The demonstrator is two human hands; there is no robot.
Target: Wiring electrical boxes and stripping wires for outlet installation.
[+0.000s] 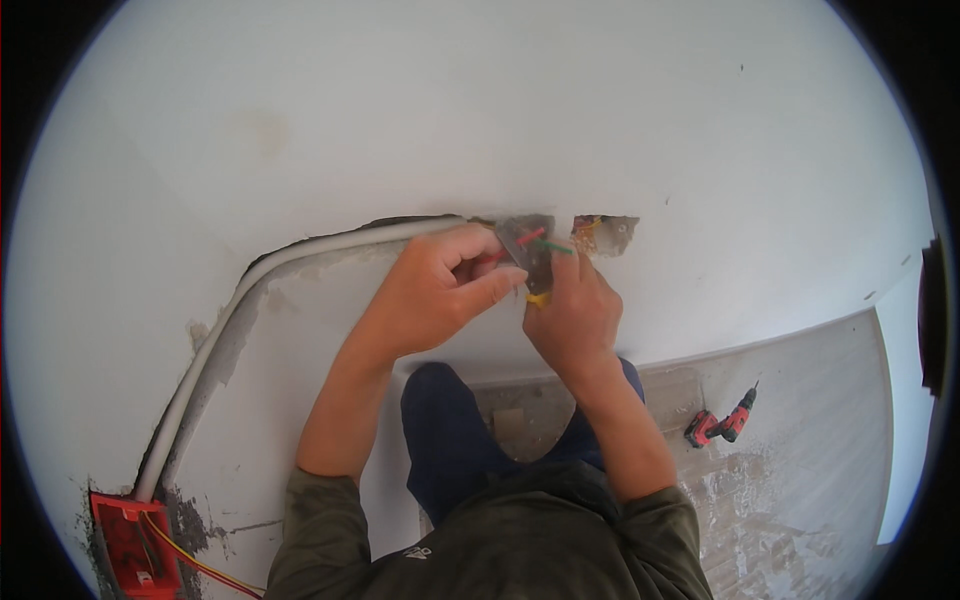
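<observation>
Hands meet at the wall opening (605,232): left hand (435,295) pinches red wire (530,237), right hand (572,320) closed on yellow-handled tool (538,298) beside green wire (558,249); conduit (215,345) already chased in, wires unjoined, patching seemingly left; drill (722,422) lies lower right.

Both forearms reach up, the left hand (432,292) pinching with curled fingers, the right hand (574,322) closed just beside it.

Both hands, the left hand (435,290) and right hand (575,320), crowded the wall opening (605,235) and its coloured wires (540,242) (the grey conduit (300,255) hemmed the left), while bare wall above lay open.
</observation>
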